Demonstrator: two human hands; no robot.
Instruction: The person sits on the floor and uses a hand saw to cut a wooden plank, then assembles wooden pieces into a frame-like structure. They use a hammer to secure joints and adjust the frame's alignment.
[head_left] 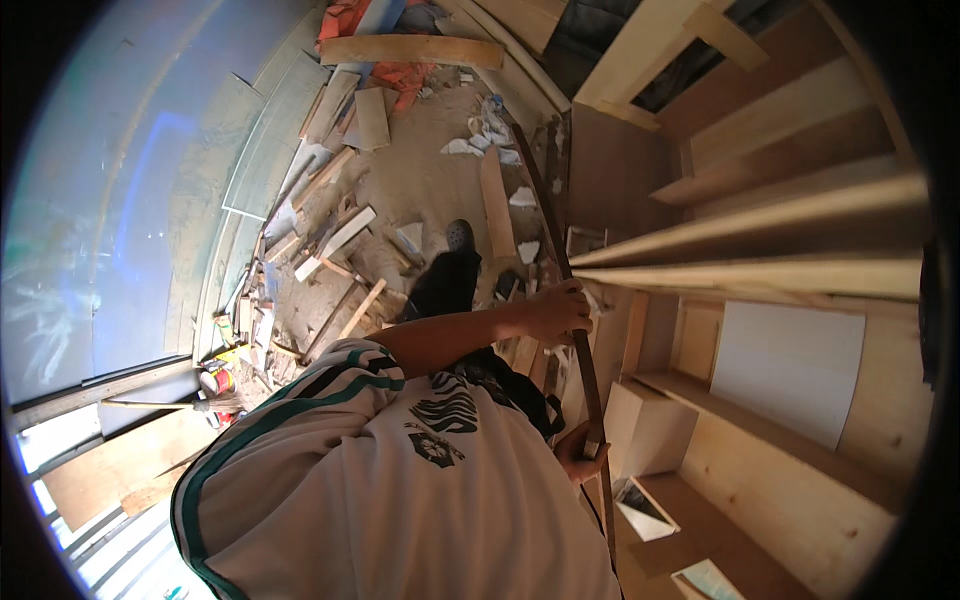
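A long, thin, dark brown strip (pixel 550 215), which looks like wood, runs from the upper middle of the view down past my right side. My left hand (pixel 557 312) reaches across my body and is closed round the strip near its middle. Lower down, close to my torso, my right hand (pixel 581 456) grips the same strip, its fingers partly hidden behind it. The strip's lower end passes beside my white shirt (pixel 470 490). Pale wooden cabinet frames stand just to the right of both hands.
Wood offcuts (pixel 345 230) and rubble litter the dirt floor ahead and left. A loose plank (pixel 410 50) lies at the far end. Large sheet panels (pixel 130 200) lean on the left, near a broom (pixel 215 403). A wooden cabinet (pixel 770 440) with a white panel (pixel 790 370) stands right.
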